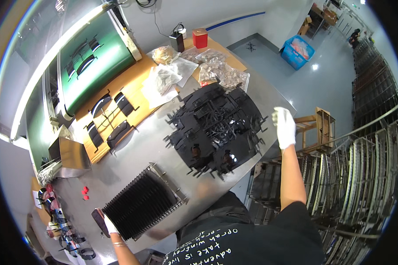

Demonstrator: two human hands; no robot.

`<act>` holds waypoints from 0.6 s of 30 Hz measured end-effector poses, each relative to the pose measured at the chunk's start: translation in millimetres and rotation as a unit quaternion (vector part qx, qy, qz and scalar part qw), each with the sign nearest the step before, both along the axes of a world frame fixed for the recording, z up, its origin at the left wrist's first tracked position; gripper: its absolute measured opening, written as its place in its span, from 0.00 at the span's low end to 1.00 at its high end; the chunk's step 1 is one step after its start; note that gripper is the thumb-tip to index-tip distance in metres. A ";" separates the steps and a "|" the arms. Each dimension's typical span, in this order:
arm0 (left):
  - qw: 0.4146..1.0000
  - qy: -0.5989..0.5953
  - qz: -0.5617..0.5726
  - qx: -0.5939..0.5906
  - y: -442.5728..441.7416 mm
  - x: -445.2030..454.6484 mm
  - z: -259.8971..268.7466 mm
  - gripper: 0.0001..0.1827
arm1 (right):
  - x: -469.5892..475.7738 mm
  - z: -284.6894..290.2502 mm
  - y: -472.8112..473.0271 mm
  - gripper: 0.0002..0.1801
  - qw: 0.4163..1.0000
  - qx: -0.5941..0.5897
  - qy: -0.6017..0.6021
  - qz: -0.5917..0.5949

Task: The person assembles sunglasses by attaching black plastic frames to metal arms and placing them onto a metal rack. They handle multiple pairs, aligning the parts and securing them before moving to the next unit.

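My left hand (110, 226), in a white glove, is at the left end of a metal rack (159, 169) packed with a row of thin black plates (137, 202). A dark curved piece (100, 221) lies against the hand's outer side; the grip itself is hidden. My right hand (285, 128), also gloved, is raised by the table's right edge, fingers bent and blurred, with no thing visible in it. To its left, a large round pile of glossy black curved parts with pegs (219, 129) spreads over the metal table (146, 150).
On an orange-brown board (119, 131) black curved parts surround a wire frame (107, 117). Behind are a green conveyor belt (99, 69), plastic bags of small pieces (222, 73) and a red box (200, 38). Red bits (85, 191) lie left. Metal racks (355, 175) and a wooden stand (321, 129) flank the right.
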State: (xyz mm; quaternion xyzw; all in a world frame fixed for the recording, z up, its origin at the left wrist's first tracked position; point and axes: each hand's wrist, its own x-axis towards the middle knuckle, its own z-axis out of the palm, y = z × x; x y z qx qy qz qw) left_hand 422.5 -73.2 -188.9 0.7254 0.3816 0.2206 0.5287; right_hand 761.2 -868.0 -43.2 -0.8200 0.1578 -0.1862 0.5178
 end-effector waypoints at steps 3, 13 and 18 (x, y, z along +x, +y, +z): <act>0.996 0.073 -0.027 -0.053 -28.1 59.4 103.3 0.19 | 57.5 -19.3 -25.1 0.30 0.981 -0.041 0.145 0.124; 0.871 0.099 -0.090 -0.473 -400.6 282.2 61.2 0.27 | 129.5 -41.9 -22.8 0.52 0.869 -0.009 0.281 0.406; 0.824 0.000 -0.194 -0.532 -430.4 290.6 128.6 0.30 | 117.9 -35.4 -14.0 0.49 0.872 0.013 0.262 0.414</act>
